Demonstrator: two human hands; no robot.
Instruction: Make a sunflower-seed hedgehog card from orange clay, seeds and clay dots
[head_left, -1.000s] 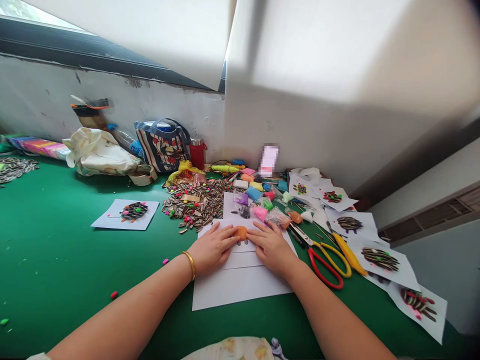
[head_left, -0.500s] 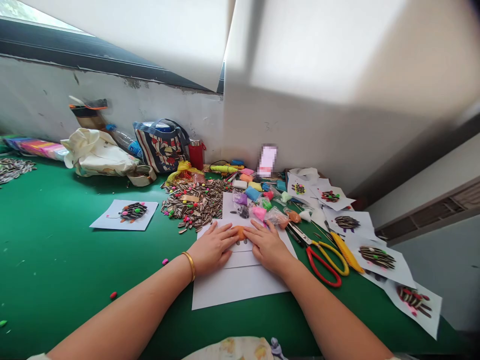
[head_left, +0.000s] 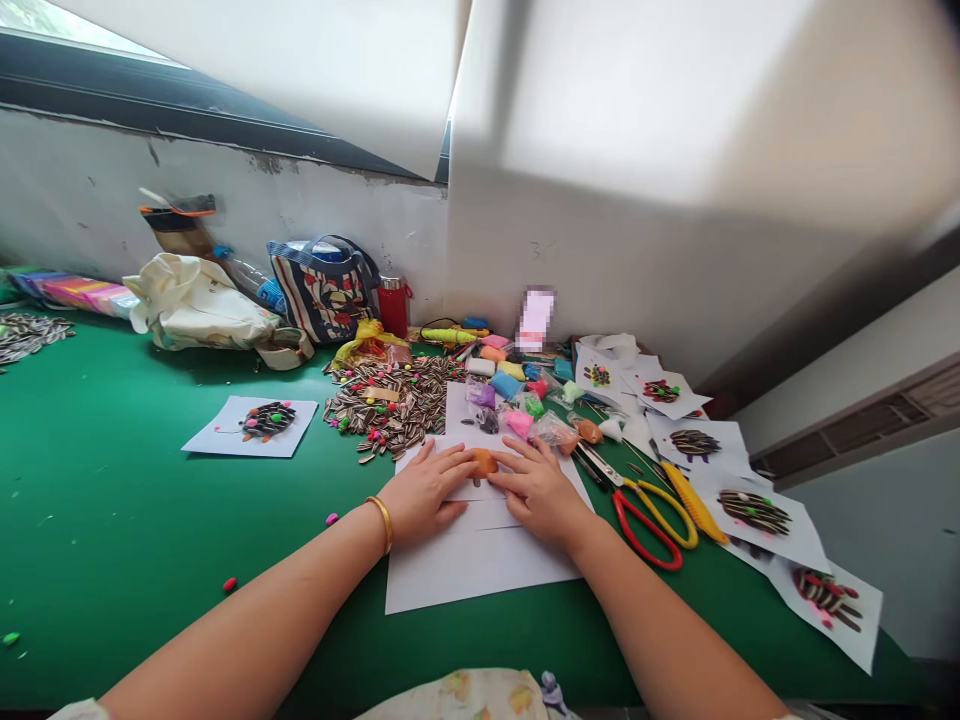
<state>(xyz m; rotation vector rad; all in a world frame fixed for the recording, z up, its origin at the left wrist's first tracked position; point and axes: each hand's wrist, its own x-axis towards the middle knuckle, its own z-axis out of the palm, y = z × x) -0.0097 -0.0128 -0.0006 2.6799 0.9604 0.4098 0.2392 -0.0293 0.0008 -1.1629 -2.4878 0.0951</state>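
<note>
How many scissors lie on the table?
1: red-and-yellow scissors on the green table, just right of the right hand. Others may be hidden under the clutter.

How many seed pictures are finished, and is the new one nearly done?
Several seed pictures lie finished at the right, and one more at the left. In hand: the left hand and right hand press an orange clay lump onto a white sheet. That sheet has no seeds yet; the seed pile waits behind.
</note>
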